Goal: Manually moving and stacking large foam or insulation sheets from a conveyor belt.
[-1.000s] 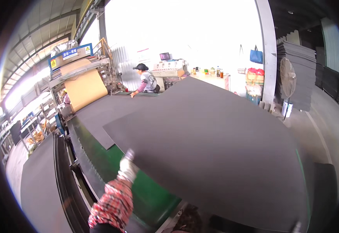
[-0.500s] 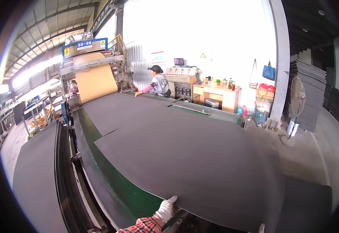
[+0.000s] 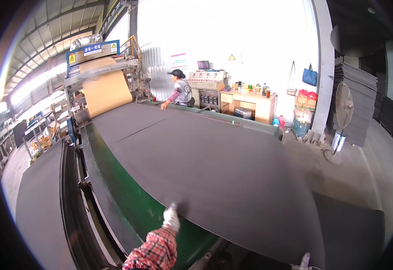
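A large dark grey sheet (image 3: pixel 223 180) lies over the green conveyor belt (image 3: pixel 138 198), and its near part hangs past the belt's end. My left hand (image 3: pixel 171 219), in a white glove, is closed on the sheet's left edge with the thumb on top; the other fingers are hidden. At the bottom of the view, my right hand (image 3: pixel 305 261) holds the near edge, only a gloved thumb showing above it. A thin dark line separates this sheet from another grey sheet (image 3: pixel 129 118) ahead of it.
A machine with a hanging tan sheet (image 3: pixel 107 93) stands at the far end. A co-worker (image 3: pixel 180 90) reaches over the belt's far side. Behind are a desk (image 3: pixel 250 105) and control console (image 3: pixel 207 81). A fan (image 3: pixel 344 108) and stacked sheets (image 3: pixel 358 90) stand right.
The near sheet has slid forward toward the machine, and its far edge now lies almost along the sheet ahead. My left hand has moved forward and left with it; more of my right thumb shows.
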`<state>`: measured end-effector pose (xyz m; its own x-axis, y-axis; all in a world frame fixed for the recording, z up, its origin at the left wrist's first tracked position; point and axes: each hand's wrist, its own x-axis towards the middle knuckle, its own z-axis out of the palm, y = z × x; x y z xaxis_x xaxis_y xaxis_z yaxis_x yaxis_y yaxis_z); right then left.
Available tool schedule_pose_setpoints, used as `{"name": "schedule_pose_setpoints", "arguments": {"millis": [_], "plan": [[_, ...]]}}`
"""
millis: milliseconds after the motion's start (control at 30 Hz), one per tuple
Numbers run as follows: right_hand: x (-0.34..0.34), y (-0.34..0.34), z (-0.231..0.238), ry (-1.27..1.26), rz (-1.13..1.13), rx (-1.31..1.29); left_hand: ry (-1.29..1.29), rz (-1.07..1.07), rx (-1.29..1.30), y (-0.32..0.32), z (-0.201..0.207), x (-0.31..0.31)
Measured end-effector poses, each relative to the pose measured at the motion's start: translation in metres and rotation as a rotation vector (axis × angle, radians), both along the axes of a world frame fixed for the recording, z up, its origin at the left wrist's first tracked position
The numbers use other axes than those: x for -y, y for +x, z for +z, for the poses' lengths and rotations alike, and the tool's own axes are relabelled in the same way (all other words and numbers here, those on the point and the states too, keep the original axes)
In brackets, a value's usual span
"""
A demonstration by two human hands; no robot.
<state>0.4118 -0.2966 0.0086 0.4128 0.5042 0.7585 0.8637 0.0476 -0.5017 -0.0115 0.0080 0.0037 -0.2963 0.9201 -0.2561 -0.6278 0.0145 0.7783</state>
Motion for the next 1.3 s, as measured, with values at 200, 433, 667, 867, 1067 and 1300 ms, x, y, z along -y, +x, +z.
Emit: {"name": "schedule_pose_setpoints", "arguments": {"millis": [200, 433, 667, 867, 1067, 1300], "plan": [[-0.05, -0.058, 0.02, -0.089, 0.304, 0.287, -0.214, -0.591, 0.5, 0.128, 0.067, 0.15], [0.001, -0.063, 0.002, 0.293, 0.343, -1.95, -0.169, -0.425, 0.073, 0.062, 0.04, 0.098], [0.018, 0.012, -0.084, 0.24, 0.119, -1.945, -0.087, 0.02, -0.263, 0.025, 0.029, 0.062], [-0.03, -0.034, -0.057, -0.34, 0.397, -1.985, 0.397, -0.055, -1.228, 0.066, 0.03, 0.152], [0.012, -0.011, -0.219, -1.081, 0.382, -1.645, 0.42, -0.949, -1.866, 0.119, -0.015, 0.268], [0.088, 0.042, -0.493, -0.793, -0.424, -2.249, 0.295, -1.049, -1.818, 0.125, -0.047, 0.266]]}}
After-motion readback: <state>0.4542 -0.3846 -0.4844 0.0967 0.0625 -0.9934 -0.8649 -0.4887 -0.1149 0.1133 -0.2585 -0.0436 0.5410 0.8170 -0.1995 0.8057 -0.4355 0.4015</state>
